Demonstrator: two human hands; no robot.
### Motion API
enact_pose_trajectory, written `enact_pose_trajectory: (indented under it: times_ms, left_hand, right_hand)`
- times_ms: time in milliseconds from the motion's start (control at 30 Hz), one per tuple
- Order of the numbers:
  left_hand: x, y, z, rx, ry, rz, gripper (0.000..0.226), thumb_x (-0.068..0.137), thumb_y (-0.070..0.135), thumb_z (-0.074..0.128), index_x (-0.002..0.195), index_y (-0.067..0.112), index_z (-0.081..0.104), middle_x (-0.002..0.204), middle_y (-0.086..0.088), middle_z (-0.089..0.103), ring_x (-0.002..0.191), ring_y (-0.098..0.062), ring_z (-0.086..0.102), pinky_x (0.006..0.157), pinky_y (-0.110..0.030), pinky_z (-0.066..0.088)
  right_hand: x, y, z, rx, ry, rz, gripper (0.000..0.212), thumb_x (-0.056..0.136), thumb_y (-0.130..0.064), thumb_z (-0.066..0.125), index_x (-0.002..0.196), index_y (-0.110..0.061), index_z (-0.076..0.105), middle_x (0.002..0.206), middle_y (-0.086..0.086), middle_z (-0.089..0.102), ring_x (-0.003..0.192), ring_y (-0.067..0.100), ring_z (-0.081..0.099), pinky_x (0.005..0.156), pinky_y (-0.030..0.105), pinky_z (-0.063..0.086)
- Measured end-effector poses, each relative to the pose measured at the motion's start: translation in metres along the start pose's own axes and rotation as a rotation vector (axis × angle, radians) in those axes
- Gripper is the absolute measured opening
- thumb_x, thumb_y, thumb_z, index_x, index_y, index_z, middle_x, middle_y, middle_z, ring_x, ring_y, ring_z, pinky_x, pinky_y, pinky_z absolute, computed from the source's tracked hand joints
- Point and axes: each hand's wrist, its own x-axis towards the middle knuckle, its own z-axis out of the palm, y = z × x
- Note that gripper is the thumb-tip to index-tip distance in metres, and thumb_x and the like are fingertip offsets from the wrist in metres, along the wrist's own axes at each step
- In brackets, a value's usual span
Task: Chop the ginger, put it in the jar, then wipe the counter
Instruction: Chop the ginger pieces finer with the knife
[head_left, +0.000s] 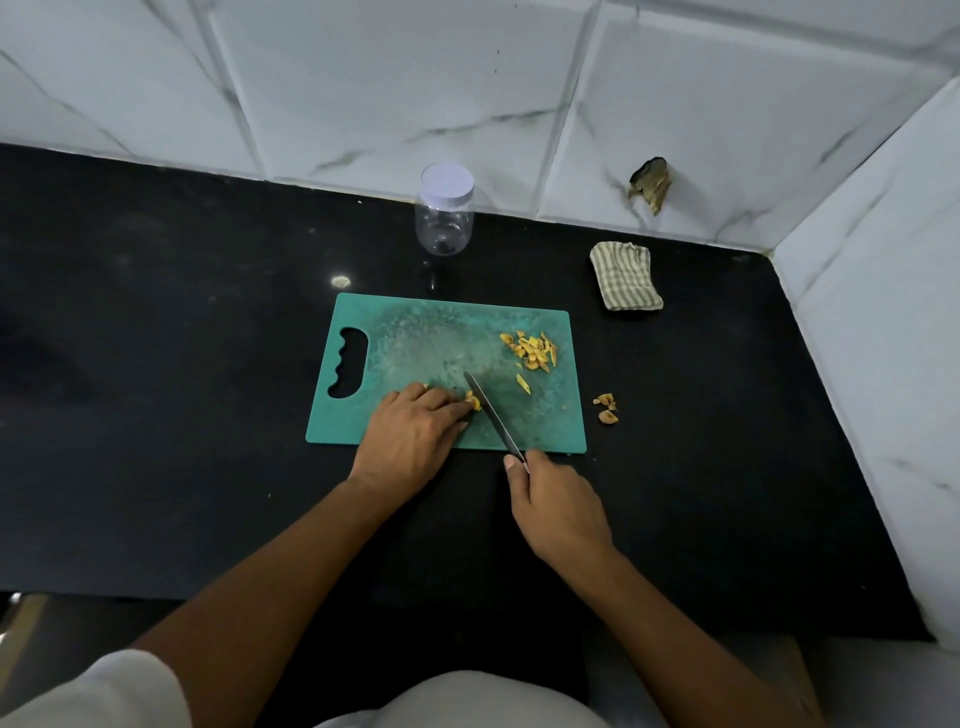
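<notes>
One small ginger piece (473, 401) lies on the green board (415, 332), pinned under the curled fingers of the left grip (410, 434), just left of the knife (493, 415), whose handle the right grip (558, 506) clasps, blade slanting away and leftward

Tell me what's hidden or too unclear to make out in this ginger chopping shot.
Head view only:
Ginger piece being cut: mostly covered by fingers of the left hand.
Knife handle: hidden inside the right hand.
Brown thing on the wall tile: too small to identify.
Jar: whether its lid is screwed tight.
</notes>
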Motion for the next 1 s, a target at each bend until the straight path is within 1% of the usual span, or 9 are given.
enact_pose_trajectory:
  times_ms: [167,333,533,633,733,867,933,1000]
  left_hand:
    - [0.0007,0.0010,-0.0021,0.004,-0.032,-0.017,0.034,0.100,0.040,0.054,0.126,0.027,0.072,0.117,0.008,0.069,0.097,-0.019,0.058,0.075,-0.039,0.050]
    - [0.0015,0.0014,-0.0040,0.002,-0.047,-0.026,0.036,0.100,0.042,0.051,0.125,0.027,0.072,0.118,0.008,0.070,0.099,-0.019,0.059,0.077,-0.039,0.050]
    - [0.0014,0.0005,-0.0035,-0.001,-0.026,-0.013,0.044,0.099,0.046,0.042,0.122,0.025,0.074,0.114,0.007,0.070,0.096,-0.020,0.059,0.074,-0.038,0.049]
    - [0.0022,0.0005,-0.0033,-0.010,-0.018,-0.012,0.043,0.099,0.045,0.043,0.120,0.025,0.074,0.113,0.007,0.070,0.095,-0.019,0.059,0.074,-0.038,0.049]
    - [0.0030,-0.0002,-0.0033,-0.013,-0.018,-0.013,0.043,0.099,0.046,0.043,0.119,0.026,0.075,0.113,0.008,0.070,0.095,-0.019,0.060,0.074,-0.038,0.049]
    - [0.0041,-0.0006,-0.0039,-0.013,-0.014,-0.001,0.041,0.099,0.044,0.044,0.117,0.025,0.075,0.112,0.007,0.070,0.094,-0.019,0.061,0.073,-0.038,0.049]
    - [0.0054,-0.0005,-0.0041,-0.010,0.003,0.008,0.038,0.099,0.042,0.046,0.114,0.024,0.076,0.109,0.007,0.071,0.091,-0.020,0.062,0.070,-0.038,0.050]
    - [0.0077,-0.0007,-0.0031,-0.008,0.020,0.018,0.037,0.099,0.040,0.047,0.109,0.024,0.078,0.105,0.007,0.072,0.088,-0.021,0.064,0.067,-0.038,0.050]
  right_hand:
    - [-0.0001,0.0001,0.0017,-0.011,0.011,-0.006,0.041,0.109,-0.053,0.024,0.097,-0.024,0.051,0.076,-0.005,0.060,0.070,0.015,0.062,0.070,0.043,0.055]
    - [-0.0002,-0.0003,0.0016,-0.051,-0.004,-0.012,0.037,0.110,-0.050,0.025,0.097,-0.024,0.048,0.076,-0.006,0.057,0.070,0.014,0.059,0.065,0.036,0.045]
    - [-0.0003,-0.0009,0.0033,-0.061,0.004,-0.007,0.038,0.110,-0.050,0.023,0.098,-0.024,0.048,0.076,-0.006,0.057,0.067,0.012,0.058,0.062,0.036,0.045]
    - [0.0009,-0.0006,0.0039,-0.057,0.001,-0.002,0.039,0.110,-0.050,0.023,0.100,-0.024,0.050,0.076,-0.006,0.058,0.067,0.012,0.059,0.065,0.037,0.051]
    - [0.0015,-0.0004,0.0047,-0.056,-0.005,0.001,0.039,0.110,-0.051,0.023,0.100,-0.024,0.051,0.076,-0.006,0.058,0.067,0.011,0.060,0.066,0.038,0.053]
    - [0.0019,-0.0012,0.0044,-0.073,-0.001,-0.002,0.039,0.110,-0.049,0.023,0.103,-0.023,0.051,0.077,-0.006,0.059,0.069,0.014,0.061,0.066,0.039,0.052]
    - [0.0017,-0.0019,0.0049,-0.080,-0.001,0.000,0.039,0.110,-0.049,0.023,0.105,-0.022,0.051,0.078,-0.006,0.059,0.071,0.015,0.062,0.065,0.038,0.050]
    - [0.0021,-0.0027,0.0059,-0.081,-0.006,0.006,0.039,0.110,-0.048,0.023,0.107,-0.022,0.052,0.079,-0.005,0.060,0.072,0.015,0.062,0.066,0.038,0.051]
